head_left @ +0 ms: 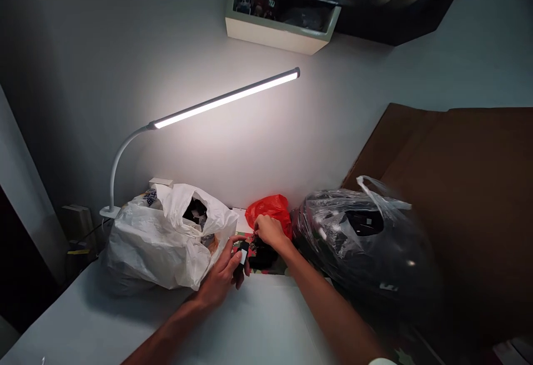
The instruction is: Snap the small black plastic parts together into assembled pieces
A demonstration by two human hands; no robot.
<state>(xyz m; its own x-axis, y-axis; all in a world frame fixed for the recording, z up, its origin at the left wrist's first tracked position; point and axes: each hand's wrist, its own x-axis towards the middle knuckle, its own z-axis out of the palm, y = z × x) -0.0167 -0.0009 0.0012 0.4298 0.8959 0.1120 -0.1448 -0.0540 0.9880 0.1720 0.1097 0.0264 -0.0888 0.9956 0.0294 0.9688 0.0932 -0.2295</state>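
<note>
My left hand point(228, 265) is closed around a small black object with a white label point(243, 255), just right of the white plastic bag point(154, 248). My right hand point(270, 231) reaches in front of the red plastic bag point(266, 208), its fingers pinched at a small, shiny, chain-like piece point(252, 243). That piece hangs between the two hands; whether it joins the black object I cannot tell. Below my right hand lies a dark item point(263, 255) on a colourful patterned surface point(280, 268). My right fingertips are partly hidden.
A lit lamp point(225, 99) on a bent neck stands at the left. To the right sits a bulging clear plastic bag with dark contents point(325, 226), before a large cardboard sheet point(466, 187). A shelf box point(275, 35) hangs above the white table point(250, 320).
</note>
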